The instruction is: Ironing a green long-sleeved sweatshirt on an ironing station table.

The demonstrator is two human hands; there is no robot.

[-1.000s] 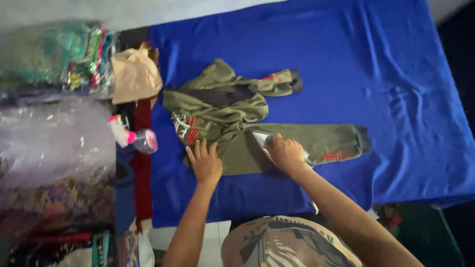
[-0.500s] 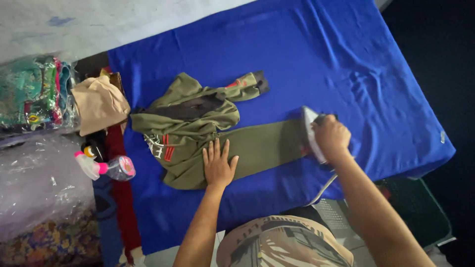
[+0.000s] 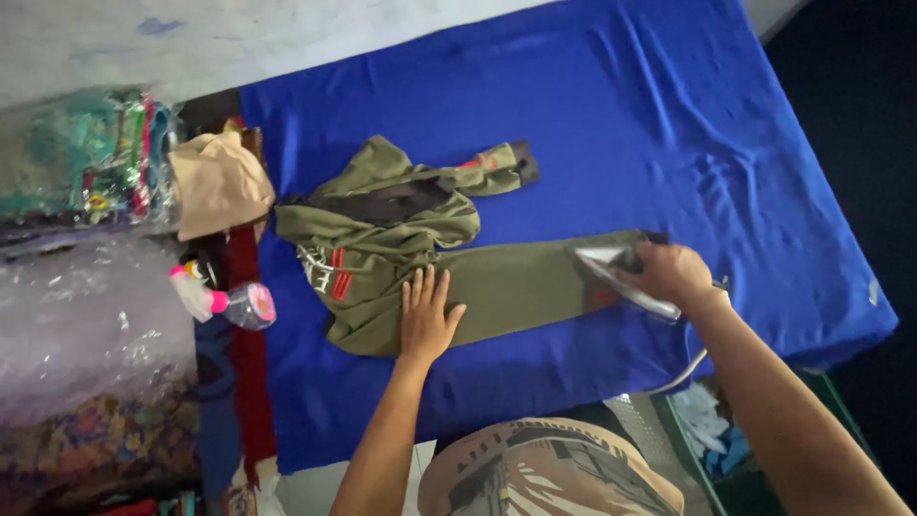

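Pressing iron (image 3: 626,277) near sleeve end, right hand (image 3: 673,272) gripping; left hand (image 3: 427,315) flat.

Blue cloth (image 3: 592,105) lies open beyond; spray bottle (image 3: 224,301) crowds its left edge.

A blue cloth (image 3: 592,86) covers the table, creased toward its right edge. Past the far edge runs a pale, scuffed wall (image 3: 239,38). Clear plastic bags of fabric (image 3: 76,325) crowd the left edge. The right side lies in deep shadow.
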